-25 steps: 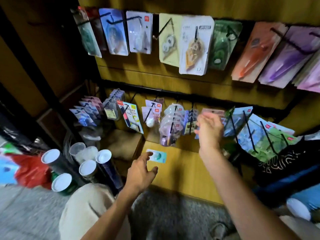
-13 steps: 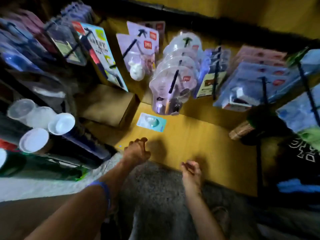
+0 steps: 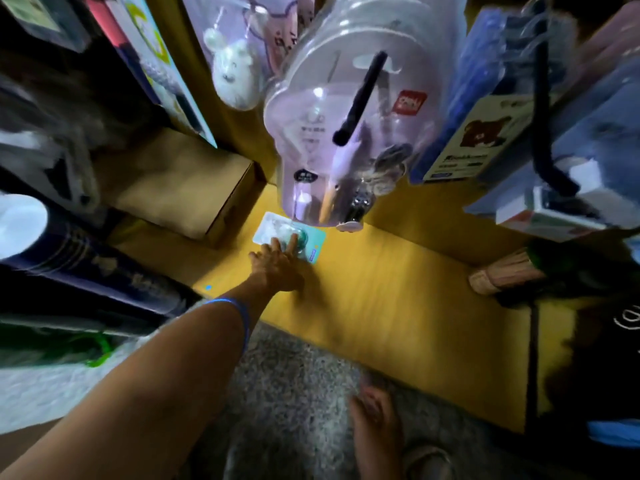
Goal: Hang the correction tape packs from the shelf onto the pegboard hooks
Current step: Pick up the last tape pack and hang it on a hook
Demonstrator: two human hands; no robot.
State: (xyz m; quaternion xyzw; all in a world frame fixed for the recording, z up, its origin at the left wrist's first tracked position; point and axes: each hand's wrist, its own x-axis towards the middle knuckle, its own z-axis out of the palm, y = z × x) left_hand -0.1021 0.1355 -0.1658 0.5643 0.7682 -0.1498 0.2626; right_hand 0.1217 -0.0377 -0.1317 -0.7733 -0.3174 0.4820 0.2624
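On shelf [image 3: 398,299], left hand [image 3: 277,268] atop pack [image 3: 313,242]

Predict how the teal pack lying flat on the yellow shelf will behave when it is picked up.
The teal pack is a thin card with a clear bubble, so it is probably light and fairly stiff. It lies flat on the shelf, so it is unlikely to roll. The left hand may need to slide or tilt it to lift an edge.

No legible txt; red logo tag [image 3: 411,102] on clear pack [image 3: 311,109] too blurred.
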